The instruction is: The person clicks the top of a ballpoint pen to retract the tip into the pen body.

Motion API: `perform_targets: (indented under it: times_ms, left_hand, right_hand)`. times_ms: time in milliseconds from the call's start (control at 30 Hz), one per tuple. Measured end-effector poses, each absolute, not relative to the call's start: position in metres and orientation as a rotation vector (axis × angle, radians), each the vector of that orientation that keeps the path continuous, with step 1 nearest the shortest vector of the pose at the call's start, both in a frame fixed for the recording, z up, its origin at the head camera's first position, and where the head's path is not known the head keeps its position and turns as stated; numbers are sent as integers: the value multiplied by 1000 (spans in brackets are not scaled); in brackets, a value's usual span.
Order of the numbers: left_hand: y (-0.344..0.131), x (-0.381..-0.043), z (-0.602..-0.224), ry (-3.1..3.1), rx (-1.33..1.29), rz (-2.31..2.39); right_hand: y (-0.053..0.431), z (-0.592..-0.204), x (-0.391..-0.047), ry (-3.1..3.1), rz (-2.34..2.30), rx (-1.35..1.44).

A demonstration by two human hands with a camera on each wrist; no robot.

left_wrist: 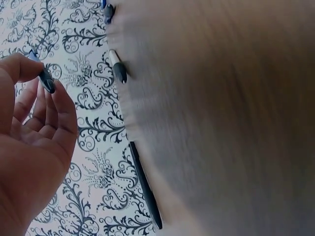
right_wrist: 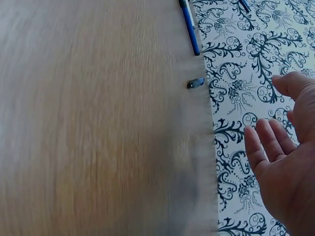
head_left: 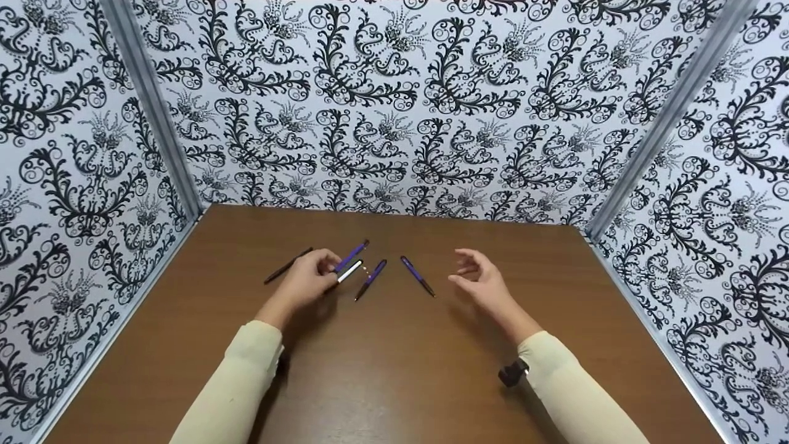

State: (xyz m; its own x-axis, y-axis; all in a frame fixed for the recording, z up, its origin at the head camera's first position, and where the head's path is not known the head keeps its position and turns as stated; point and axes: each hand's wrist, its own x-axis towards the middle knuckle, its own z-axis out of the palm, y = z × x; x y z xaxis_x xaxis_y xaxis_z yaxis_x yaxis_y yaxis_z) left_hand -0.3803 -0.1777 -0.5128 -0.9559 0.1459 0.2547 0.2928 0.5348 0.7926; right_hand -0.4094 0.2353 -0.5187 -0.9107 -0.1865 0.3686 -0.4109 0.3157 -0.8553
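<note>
Between thumb and fingertips, my left hand pinches a blue pen with a dark end. In the left wrist view this held pen points its dark end toward the camera. A white pen lies right by the left fingertips, its near end hidden by the hand in the head view. Past the other side of that hand lies a black pen. My right hand is held above the table on the right, fingers loosely bent and spread, with nothing in it.
Two more blue pens lie on the brown wooden table: one blue pen right of the white one, another blue pen slanting the other way, nearer the right hand. Patterned panels enclose the table at the back and sides.
</note>
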Motion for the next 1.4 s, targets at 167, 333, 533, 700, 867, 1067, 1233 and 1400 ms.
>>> perform_targets:
  times_ms: [167, 333, 533, 700, 867, 1067, 1233, 1400]
  left_hand:
    - [-184, -380, -512, -2608, -374, -1391]
    - [-190, -381, -512, -2621, -353, -1372]
    - [-198, -387, -515, -2636, -355, -1290]
    - [-205, -392, -521, -2655, -330, -1239]
    - [-211, -397, -526, -2691, -293, -1227]
    - [-215, -399, -526, -2761, -250, -1195]
    - [-215, -398, -523, -2801, -231, -1116]
    - [-215, -399, -522, -2836, -235, -1024]
  right_hand:
    - [240, -521, -410, -2407, 1612, 532]
    - [242, -522, -410, -2418, 1611, 537]
    - [245, -522, -408, -2405, 1606, 528]
    - [247, -523, -407, -2413, 1608, 528]
    - [248, -525, -407, -2412, 1608, 532]
    - [249, -526, -406, -2407, 1612, 538]
    - [250, -526, -407, -2405, 1604, 533]
    - [250, -527, -407, -2413, 1600, 516]
